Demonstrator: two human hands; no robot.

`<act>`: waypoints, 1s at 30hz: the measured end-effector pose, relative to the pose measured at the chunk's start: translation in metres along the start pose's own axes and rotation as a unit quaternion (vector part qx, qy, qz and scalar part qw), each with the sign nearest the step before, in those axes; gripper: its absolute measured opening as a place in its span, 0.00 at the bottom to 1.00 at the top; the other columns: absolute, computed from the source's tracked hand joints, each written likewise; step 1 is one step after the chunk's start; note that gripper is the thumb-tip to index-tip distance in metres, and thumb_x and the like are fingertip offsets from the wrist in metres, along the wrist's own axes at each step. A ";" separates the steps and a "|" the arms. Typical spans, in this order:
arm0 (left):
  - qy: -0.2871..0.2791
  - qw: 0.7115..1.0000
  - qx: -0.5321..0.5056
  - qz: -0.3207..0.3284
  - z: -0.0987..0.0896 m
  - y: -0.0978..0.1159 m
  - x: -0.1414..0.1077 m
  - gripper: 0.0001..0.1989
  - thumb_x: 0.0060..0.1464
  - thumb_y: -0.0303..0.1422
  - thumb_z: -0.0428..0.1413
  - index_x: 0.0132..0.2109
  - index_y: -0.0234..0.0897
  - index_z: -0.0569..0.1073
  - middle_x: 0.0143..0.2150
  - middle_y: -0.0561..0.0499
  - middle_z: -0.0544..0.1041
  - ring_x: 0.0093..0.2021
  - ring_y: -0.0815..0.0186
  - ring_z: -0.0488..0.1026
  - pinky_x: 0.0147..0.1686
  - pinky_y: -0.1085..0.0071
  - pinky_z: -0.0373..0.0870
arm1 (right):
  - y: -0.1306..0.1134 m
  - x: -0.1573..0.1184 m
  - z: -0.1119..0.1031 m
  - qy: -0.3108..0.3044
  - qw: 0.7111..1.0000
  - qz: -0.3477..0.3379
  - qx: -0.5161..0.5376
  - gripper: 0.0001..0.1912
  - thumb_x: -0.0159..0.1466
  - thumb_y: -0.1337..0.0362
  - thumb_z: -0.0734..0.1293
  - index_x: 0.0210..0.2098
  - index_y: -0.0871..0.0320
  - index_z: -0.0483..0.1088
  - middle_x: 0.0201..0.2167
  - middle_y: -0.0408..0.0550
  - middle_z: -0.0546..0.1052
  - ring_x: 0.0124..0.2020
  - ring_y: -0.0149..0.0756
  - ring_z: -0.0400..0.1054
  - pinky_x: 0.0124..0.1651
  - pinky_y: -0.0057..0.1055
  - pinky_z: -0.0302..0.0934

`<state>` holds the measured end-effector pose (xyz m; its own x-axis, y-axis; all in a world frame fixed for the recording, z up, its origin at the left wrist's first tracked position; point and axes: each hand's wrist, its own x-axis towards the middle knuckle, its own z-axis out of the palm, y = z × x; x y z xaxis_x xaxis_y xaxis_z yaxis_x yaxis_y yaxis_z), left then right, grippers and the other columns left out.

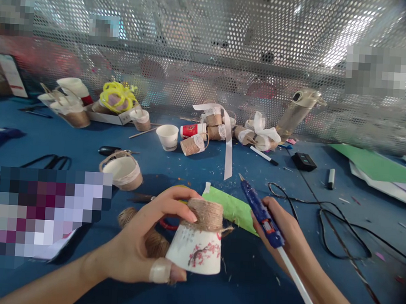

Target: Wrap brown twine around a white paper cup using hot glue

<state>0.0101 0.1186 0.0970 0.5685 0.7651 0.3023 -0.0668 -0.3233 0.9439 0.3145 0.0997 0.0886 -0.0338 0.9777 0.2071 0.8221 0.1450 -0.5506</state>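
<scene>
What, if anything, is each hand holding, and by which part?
Left hand: a cup, fingers on its twine end, thumb near the rim. Right hand: a glue gun; exact grip hidden.

No legible lettering or numbers.

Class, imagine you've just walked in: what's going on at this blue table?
A person's left hand holds a paper cup, wide end down, with twine wound around its upper part and printed blossoms below. The right hand grips a blue glue gun, its nozzle pointing away, apart from the cup. Other twine-wrapped cups lie farther back.
</scene>
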 end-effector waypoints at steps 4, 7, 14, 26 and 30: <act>-0.001 1.000 0.007 -0.001 0.000 0.000 0.000 0.29 0.46 0.37 0.69 0.55 0.49 0.70 0.65 0.43 0.58 0.61 0.46 0.65 0.46 0.62 0.77 | -0.006 -0.004 0.000 -0.004 0.999 -0.002 0.050 0.07 0.63 0.64 0.65 0.41 0.53 0.64 0.27 0.41 0.73 0.24 0.33 0.67 0.29 0.27 0.62; 0.000 1.000 0.015 0.009 -0.001 0.001 0.002 0.29 0.46 0.36 0.70 0.54 0.49 0.70 0.64 0.43 0.60 0.61 0.45 0.66 0.47 0.62 0.77 | -0.006 -0.007 0.002 -0.027 0.994 -0.006 0.105 0.04 0.64 0.65 0.64 0.40 0.53 0.66 0.29 0.42 0.74 0.26 0.33 0.70 0.28 0.26 0.63; 0.004 0.998 0.059 0.030 -0.003 0.002 0.005 0.30 0.45 0.36 0.70 0.55 0.49 0.70 0.62 0.44 0.63 0.61 0.47 0.67 0.50 0.59 0.76 | -0.005 -0.007 -0.002 0.019 0.977 -0.128 0.168 0.06 0.65 0.68 0.69 0.38 0.54 0.67 0.32 0.44 0.75 0.29 0.33 0.73 0.33 0.26 0.68; 0.032 0.991 0.120 0.049 -0.004 -0.001 0.005 0.29 0.46 0.35 0.69 0.55 0.49 0.70 0.63 0.44 0.64 0.61 0.48 0.66 0.52 0.58 0.74 | -0.004 -0.013 -0.008 0.060 0.955 -0.170 0.234 0.11 0.61 0.73 0.72 0.38 0.53 0.68 0.32 0.43 0.75 0.30 0.33 0.71 0.33 0.29 0.65; 0.040 0.988 0.143 0.053 -0.004 0.001 0.007 0.28 0.47 0.37 0.69 0.55 0.48 0.70 0.62 0.44 0.64 0.60 0.50 0.67 0.54 0.58 0.73 | -0.001 -0.015 -0.006 -0.022 0.924 -0.172 0.340 0.10 0.61 0.73 0.69 0.35 0.52 0.64 0.30 0.41 0.72 0.30 0.34 0.69 0.34 0.30 0.63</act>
<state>0.0108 0.1262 0.1010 0.5025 0.7571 0.4175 0.1182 -0.5386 0.8343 0.3178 0.0843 0.0915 -0.2616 0.8593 0.4396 0.2116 0.4954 -0.8425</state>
